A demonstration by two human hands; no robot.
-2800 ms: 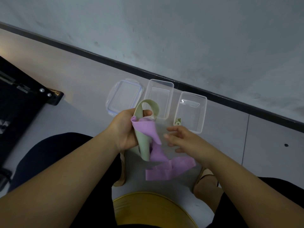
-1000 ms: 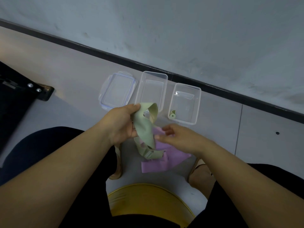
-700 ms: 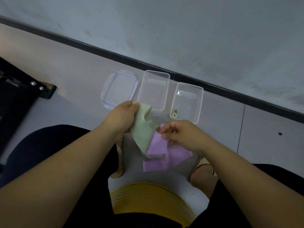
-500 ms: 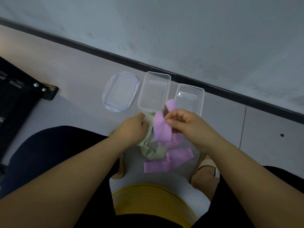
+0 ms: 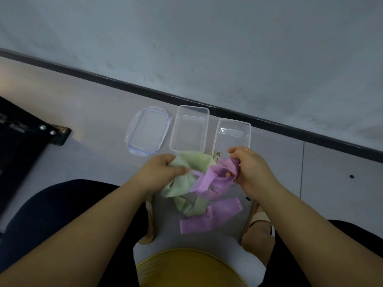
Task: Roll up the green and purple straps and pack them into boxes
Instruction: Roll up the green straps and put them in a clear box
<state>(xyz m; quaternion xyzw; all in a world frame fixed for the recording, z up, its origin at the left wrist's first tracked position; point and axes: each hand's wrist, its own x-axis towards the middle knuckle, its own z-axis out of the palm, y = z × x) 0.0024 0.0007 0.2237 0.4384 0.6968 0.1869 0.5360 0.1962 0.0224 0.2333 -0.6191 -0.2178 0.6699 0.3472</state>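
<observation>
Left hand [image 5: 159, 172] grips the green strap [image 5: 186, 179], right hand [image 5: 248, 168] pinches the purple strap [image 5: 209, 181] near the boxes [image 5: 189, 129]; seemingly untangling, next separating them to roll one.

Both bare forearms reach forward from the lower corners. Left hand [image 5: 159, 172] back up, fingers and thumb curled round the green strap [image 5: 193, 162]. Right hand [image 5: 251, 169] fingers curled, pinching the purple strap [image 5: 209, 180]. Hands near each other, not touching.
</observation>
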